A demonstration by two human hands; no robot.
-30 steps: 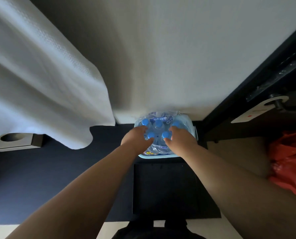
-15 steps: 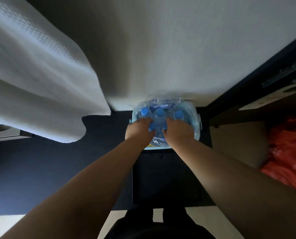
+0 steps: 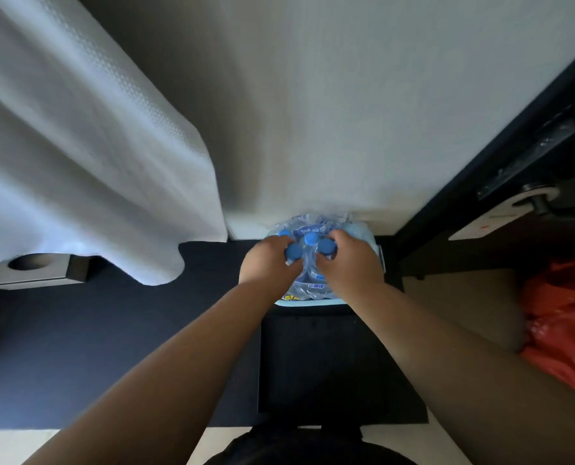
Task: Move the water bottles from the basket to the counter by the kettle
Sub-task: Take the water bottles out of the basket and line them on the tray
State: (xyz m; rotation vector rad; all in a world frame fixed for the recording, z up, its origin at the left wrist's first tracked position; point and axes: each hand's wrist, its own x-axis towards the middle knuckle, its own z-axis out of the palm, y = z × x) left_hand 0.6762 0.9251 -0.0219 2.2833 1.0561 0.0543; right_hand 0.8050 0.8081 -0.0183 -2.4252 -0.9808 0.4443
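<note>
The hands cover most of the bottles (image 3: 308,231), and the basket (image 3: 313,302) under them shows only as a pale blue rim, so the number of bottles cannot be told. The bottles stand upright in the basket at the foot of the far wall, long axes vertical, round blue caps (image 3: 310,238) pointing up at the camera. The left hand (image 3: 267,265) has its grip curled round one neck, the right hand (image 3: 350,265) round another. Clear crinkled wrap (image 3: 309,285) binds the pack. A white textured cloth (image 3: 78,162) hangs at left; a glossy red bag (image 3: 564,330) at right is cut off.
</note>
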